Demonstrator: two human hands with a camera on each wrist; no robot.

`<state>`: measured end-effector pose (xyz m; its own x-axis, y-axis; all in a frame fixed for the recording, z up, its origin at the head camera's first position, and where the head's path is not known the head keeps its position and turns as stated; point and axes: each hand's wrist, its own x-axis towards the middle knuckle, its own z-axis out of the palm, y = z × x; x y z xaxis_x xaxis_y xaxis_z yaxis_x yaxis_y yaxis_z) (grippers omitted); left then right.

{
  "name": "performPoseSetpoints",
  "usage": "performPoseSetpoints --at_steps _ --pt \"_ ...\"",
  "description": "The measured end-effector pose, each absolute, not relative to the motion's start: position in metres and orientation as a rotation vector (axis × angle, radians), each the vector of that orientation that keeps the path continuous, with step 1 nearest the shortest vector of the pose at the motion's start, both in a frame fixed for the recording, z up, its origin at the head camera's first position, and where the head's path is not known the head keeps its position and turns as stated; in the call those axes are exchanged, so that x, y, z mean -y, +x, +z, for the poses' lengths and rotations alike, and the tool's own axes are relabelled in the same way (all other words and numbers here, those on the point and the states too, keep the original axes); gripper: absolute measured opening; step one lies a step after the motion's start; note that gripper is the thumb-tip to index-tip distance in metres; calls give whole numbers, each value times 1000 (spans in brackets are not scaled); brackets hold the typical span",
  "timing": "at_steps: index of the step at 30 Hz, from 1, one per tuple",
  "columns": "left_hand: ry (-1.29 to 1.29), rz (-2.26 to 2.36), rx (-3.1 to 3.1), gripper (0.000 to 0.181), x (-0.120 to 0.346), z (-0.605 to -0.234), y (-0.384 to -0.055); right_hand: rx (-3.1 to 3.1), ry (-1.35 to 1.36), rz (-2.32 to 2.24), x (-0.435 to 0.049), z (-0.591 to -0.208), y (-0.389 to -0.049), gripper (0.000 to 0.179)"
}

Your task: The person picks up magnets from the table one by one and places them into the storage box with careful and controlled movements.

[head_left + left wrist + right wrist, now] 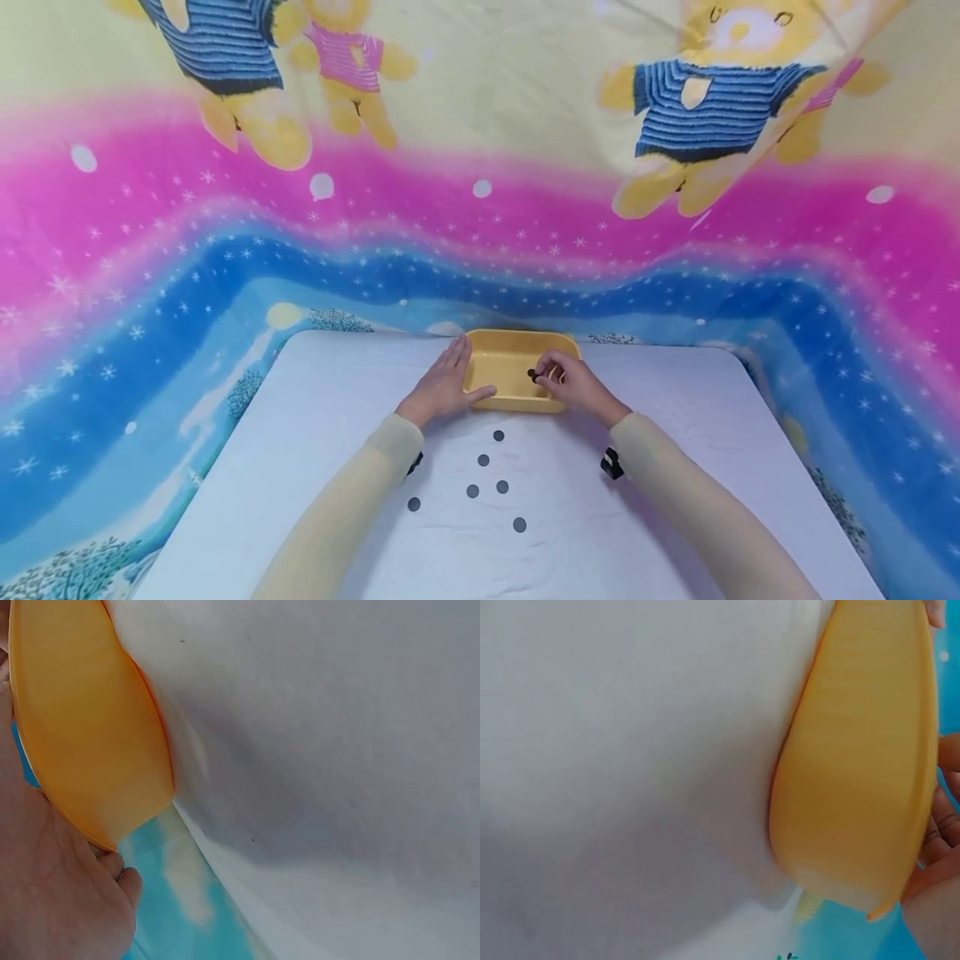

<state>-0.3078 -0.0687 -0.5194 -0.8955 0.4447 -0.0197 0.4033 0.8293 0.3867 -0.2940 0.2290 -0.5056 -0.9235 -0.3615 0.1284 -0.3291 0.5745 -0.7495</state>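
A yellow plastic container (517,403) stands at the far edge of the white-covered table. My left hand (446,382) holds its left end, fingers along the side and thumb at the front rim. In the left wrist view, fingertips curl by the rim of the container (90,735). Over the container's right part, my right hand (564,380) pinches small dark pieces (533,376) between thumb and fingers; their exact number and shape are too small to tell. The container's wall (855,772) hides those pieces in the right wrist view. Several dark grey round discs (483,460) lie scattered nearer me.
The white tablecloth (330,433) covers the table. Behind and around it hangs a printed fabric (480,217) with bears and snowflakes, close to the container's back. Dark wrist devices (612,463) show under the sleeves.
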Motion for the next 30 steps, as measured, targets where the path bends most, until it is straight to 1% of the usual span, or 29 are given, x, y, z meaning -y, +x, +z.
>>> performPoseSetpoints --at_steps 5,18,30 --pt "673 574 -2891 112 69 -518 -306 -2775 -615 -1241 -226 -511 -301 11" --pt "693 552 -2917 114 68 -519 -309 -2800 -497 -1074 -220 -510 -314 5" --pt "685 529 -2913 116 68 -523 -311 -2779 -474 -956 -214 -513 -322 5"
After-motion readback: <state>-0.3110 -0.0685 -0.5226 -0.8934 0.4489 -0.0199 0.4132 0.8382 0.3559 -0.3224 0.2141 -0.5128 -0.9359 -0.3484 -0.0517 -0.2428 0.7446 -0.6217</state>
